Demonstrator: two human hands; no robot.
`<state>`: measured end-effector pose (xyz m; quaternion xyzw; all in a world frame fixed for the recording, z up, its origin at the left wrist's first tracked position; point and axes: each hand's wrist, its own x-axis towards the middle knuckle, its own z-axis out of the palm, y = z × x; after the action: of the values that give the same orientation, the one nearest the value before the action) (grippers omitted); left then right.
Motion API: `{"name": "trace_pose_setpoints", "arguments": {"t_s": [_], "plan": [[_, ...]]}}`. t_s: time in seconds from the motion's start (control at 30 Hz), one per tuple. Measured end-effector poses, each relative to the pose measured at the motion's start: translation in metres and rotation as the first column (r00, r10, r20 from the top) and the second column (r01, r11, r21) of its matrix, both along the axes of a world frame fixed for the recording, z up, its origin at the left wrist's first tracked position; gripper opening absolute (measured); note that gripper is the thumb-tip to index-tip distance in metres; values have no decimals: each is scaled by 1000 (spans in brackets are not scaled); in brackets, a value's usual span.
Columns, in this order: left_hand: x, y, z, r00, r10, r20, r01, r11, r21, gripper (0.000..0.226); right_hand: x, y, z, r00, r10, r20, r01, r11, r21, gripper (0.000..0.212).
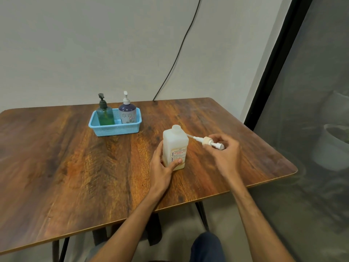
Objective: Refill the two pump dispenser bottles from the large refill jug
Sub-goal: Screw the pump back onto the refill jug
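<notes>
Their left hand (162, 167) has its grip round the white square plastic refill jug (175, 144), open on the wooden tabletop (75, 157); right hand (224, 152) pinches the white pump head (206, 141). Its tube (190, 136) could drip soap, I reckon.

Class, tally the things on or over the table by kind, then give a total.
Pump dispenser bottles: 2, the green bottle and the purple bottle
Refill jug: 1
Detached pump: 1
Blue basket: 1
Total: 5
</notes>
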<state>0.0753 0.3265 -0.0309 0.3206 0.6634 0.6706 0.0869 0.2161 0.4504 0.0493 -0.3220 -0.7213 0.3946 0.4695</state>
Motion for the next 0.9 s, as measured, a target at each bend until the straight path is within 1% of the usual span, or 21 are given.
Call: {"name": "trace_pose_setpoints", "arguments": {"t_s": [0.07,0.2,0.33,0.67,0.8,0.9], "plan": [[-1,1,1,1000,2,20,-2,1000,-2,85,6,-2,26,1000,30,-4,-30,999,30,23],[-5,0,5,1000,6,19,-6,1000,2,84,16,-14,75,996,82,39,-86,990,108,24],[-11,-1,8,1000,-8,1,8,1000,-13,82,20,-27,105,994,68,87,-82,982,172,21],[-20,-6,11,1000,-8,-18,8,999,-44,82,20,-52,143,996,31,82,-51,963,264,14],[-20,-6,12,1000,-8,-23,7,998,-57,82,17,-58,153,997,39,72,-59,953,297,15],[-20,-7,12,1000,-10,-23,8,998,-58,82,13,-60,158,995,34,96,-62,950,305,14]]}}
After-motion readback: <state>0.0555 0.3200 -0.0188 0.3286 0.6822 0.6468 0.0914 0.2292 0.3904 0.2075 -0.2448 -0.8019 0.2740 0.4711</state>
